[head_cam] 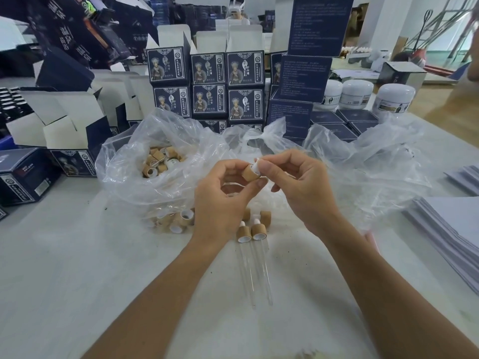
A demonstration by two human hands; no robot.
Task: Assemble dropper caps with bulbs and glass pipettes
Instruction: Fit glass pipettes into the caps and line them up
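My left hand [223, 195] pinches a tan wooden cap [250, 172] above the table. My right hand [298, 182] pinches a white rubber bulb [258, 165] that sits in the top of that cap. Below my hands, two assembled droppers [252, 231] lie on the white table [77, 268], their glass pipettes [255, 273] pointing toward me. Loose caps [178, 220] lie in a heap under clear plastic to the left of them. An open clear bag [134, 161] behind holds several more caps [158, 161].
Stacked dark blue printed cartons [207, 84] stand behind the bags, with open cartons [59, 125] at the left. White jars [357, 94] stand at the back right. A stack of white sheets [445, 229] lies at the right edge. Crumpled clear plastic [363, 161] spreads right of my hands.
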